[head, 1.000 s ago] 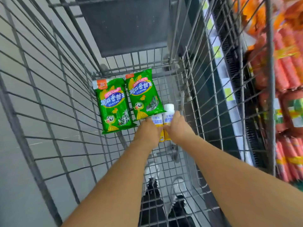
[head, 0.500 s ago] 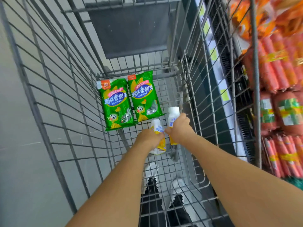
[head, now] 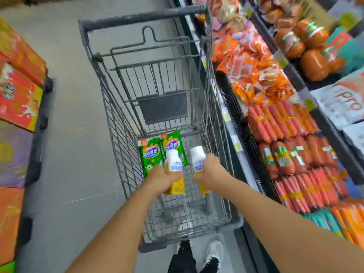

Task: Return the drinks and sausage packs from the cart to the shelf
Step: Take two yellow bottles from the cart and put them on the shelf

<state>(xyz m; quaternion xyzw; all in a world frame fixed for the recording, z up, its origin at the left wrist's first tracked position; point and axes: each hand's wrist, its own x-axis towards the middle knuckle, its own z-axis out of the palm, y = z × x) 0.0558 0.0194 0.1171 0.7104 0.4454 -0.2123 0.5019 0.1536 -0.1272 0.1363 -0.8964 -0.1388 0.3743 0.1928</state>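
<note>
Red-and-orange printed cartons (head: 17,91): cut off at left edge, print blurred. Lower part of left green sausage pack (head: 150,157): hidden behind left hand (head: 160,179). Right white-and-yellow drink bottle (head: 198,161): middle hidden under right hand (head: 209,172).

Most of the print here is smeared by motion. At about three o'clock, a pale box (head: 342,101) on the shelf (head: 323,123) carries large red letters that read "pro". The two green sausage packs (head: 150,156) lying in the cart (head: 126,146) have a blue oval band with Chinese characters across it, too blurred to make out. Each of the two drink bottles (head: 174,166), one held in the left hand (head: 161,179) and one in the right hand (head: 209,172), shows a white label with a line of small characters above larger blue Chinese characters, also not legible. The yellow price tags (head: 238,147) along the shelf edge are unreadable.
</note>
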